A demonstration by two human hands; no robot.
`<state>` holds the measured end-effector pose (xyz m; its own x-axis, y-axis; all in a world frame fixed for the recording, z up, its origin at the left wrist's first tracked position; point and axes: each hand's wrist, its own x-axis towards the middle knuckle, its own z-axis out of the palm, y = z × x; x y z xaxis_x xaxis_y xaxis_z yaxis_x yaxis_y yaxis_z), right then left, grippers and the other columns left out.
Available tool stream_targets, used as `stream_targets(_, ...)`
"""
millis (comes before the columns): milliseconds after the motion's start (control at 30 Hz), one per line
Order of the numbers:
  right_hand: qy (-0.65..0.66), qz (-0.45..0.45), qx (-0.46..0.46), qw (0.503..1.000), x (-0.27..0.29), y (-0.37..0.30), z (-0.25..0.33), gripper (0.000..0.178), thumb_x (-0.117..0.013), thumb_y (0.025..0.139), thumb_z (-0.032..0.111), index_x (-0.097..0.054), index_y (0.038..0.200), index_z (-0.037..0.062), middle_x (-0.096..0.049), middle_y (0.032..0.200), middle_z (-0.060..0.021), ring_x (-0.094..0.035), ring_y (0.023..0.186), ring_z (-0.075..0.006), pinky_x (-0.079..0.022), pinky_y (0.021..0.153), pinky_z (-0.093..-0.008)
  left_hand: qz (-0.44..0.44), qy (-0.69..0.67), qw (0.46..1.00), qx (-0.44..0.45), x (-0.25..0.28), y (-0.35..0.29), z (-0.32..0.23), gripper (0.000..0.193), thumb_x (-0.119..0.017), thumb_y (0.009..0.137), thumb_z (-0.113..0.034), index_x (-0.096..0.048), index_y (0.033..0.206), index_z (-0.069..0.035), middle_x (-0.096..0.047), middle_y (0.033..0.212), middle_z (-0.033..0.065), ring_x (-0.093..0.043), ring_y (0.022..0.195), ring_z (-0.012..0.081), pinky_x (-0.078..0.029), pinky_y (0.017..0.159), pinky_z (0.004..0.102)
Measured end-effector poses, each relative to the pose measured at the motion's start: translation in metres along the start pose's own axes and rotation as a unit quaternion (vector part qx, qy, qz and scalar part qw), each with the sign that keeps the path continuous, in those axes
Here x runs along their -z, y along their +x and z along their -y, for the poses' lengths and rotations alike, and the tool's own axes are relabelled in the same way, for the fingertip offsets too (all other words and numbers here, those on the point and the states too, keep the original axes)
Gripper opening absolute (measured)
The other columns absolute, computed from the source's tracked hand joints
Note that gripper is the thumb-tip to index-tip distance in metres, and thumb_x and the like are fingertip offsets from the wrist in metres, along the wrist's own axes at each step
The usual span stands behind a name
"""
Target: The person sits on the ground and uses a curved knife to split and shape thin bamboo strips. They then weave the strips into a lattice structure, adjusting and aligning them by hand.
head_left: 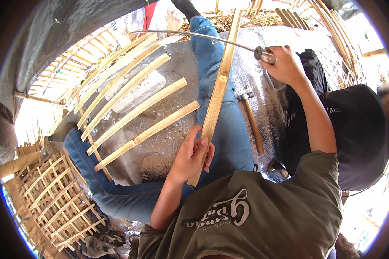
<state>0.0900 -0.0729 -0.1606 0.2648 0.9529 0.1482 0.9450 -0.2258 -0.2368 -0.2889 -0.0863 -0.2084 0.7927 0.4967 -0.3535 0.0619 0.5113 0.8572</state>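
Observation:
My left hand (192, 153) is closed around the lower part of a long split bamboo strip (221, 80), which slants up and away across my jeans. In my raised right hand (284, 63) is the handle of a machete (190, 33), its long thin blade seen nearly edge-on and pointing left. The blade crosses the strip's upper part; whether it touches cannot be told. To the left, several bamboo slats (136, 110) lie spaced apart over a thin crosspiece (93, 149). A hammer (251, 123) with a wooden handle lies right of my outstretched leg.
A person in black (358, 129) sits close at my right. Woven bamboo lattice panels (58, 196) stand at the lower left. A pale block (138, 88) lies beneath the slats. Bamboo shavings (222, 21) and cut bamboo pieces (291, 19) are at the far side.

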Motion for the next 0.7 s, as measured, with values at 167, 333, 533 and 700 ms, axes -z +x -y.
stream_targets(167,-0.013,-0.018,-0.013,1.000,0.006,-0.003,0.009,0.032,-0.078,0.084,0.030,-0.073,0.097,0.0016,-0.071,0.085,-0.0193,-0.062,0.094,-0.0391,-0.047,0.094,-0.0476,0.022,-0.082,0.996,0.012,0.006,0.000,0.008,0.034,-0.048,0.109,-0.026,-0.040,0.137,-0.009,-0.057,0.091,0.0077,-0.058,0.072,0.0152,-0.051,0.053,0.0277)
stream_targets(333,0.082,-0.005,-0.052,0.995,0.007,-0.002,0.011,0.036,-0.079,0.085,0.037,-0.072,0.092,0.0015,-0.071,0.077,-0.0161,-0.066,0.075,-0.0354,-0.052,0.085,-0.0453,0.009,-0.124,0.988,0.090,0.013,0.001,0.010,0.036,-0.053,0.107,-0.027,-0.040,0.136,-0.010,-0.057,0.094,0.0056,-0.057,0.076,0.0143,-0.050,0.054,0.0267)
stream_targets(533,0.074,-0.012,-0.088,0.993,-0.018,-0.019,0.014,0.040,-0.078,0.084,0.042,-0.073,0.093,0.0030,-0.071,0.077,-0.0168,-0.069,0.075,-0.0375,-0.055,0.082,-0.0453,-0.108,0.077,0.990,0.048,0.001,0.009,-0.001,0.029,-0.052,0.107,-0.024,-0.053,0.128,-0.004,-0.060,0.077,0.0039,-0.056,0.061,0.0127,-0.046,0.055,0.0279)
stream_targets(700,0.020,-0.020,-0.039,0.999,-0.018,-0.025,0.036,0.034,-0.079,0.083,0.034,-0.073,0.094,0.0019,-0.069,0.072,-0.0174,-0.068,0.069,-0.0367,-0.056,0.073,-0.0420,-0.195,0.304,0.926,-0.113,-0.013,0.014,-0.003,0.028,-0.059,0.103,-0.025,-0.058,0.113,0.001,-0.060,0.066,0.0132,-0.061,0.055,0.0233,-0.047,0.054,0.0384)
